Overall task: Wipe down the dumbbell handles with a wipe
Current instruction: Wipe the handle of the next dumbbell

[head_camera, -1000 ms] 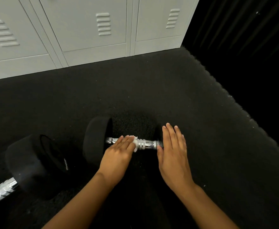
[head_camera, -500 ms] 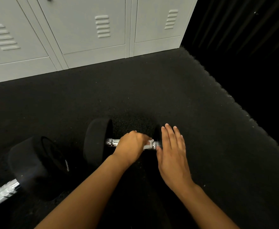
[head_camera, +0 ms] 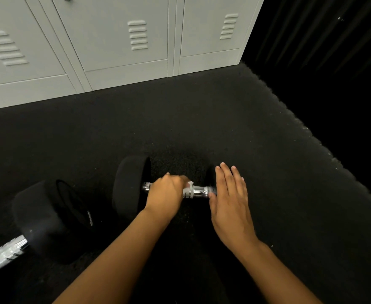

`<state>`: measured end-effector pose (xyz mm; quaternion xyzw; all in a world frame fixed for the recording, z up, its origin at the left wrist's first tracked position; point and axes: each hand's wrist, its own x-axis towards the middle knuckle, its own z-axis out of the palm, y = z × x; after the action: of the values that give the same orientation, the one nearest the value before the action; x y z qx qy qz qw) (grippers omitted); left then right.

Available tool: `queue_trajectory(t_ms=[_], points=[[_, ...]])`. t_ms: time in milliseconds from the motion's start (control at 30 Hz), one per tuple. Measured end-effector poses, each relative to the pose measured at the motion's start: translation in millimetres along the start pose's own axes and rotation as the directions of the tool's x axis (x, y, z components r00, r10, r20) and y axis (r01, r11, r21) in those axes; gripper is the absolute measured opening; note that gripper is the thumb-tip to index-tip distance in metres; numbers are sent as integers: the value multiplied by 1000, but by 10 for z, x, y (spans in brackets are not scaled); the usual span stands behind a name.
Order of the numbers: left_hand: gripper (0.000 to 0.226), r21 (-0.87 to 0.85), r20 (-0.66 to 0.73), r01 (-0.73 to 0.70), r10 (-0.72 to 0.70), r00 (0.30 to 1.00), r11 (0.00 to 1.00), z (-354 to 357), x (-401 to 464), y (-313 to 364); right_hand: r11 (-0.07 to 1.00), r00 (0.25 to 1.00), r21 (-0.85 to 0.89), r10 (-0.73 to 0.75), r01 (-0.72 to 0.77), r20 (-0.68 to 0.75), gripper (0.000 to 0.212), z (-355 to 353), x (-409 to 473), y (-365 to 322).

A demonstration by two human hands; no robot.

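Left hand [head_camera: 166, 193] is wrapped round the wipe [head_camera: 189, 189] on the chrome handle [head_camera: 200, 191]; right hand [head_camera: 230, 198] lies flat and open on the dumbbell's end, probably stopping it rolling.

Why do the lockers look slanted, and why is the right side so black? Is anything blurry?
Head view: the wide-angle lens tilts and bows the lockers; the area right of the mat is unlit, nearly pure black; the chrome handle throws bright glare; the wipe under the left hand looks slightly smeared; the right hand is sharp.
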<state>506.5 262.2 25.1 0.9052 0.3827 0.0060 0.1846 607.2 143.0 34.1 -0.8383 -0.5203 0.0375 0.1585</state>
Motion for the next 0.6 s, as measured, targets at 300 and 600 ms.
queue_trajectory(t_ms=[300, 600], points=[[24, 74, -377, -327, 330, 866, 942, 366, -201, -33, 999, 999, -44, 23, -24, -36, 51, 42, -38, -7], [30, 135, -467, -470, 474, 746, 873, 368, -274, -282, 1000, 1000, 7, -5, 5, 7, 56, -26, -4, -2]])
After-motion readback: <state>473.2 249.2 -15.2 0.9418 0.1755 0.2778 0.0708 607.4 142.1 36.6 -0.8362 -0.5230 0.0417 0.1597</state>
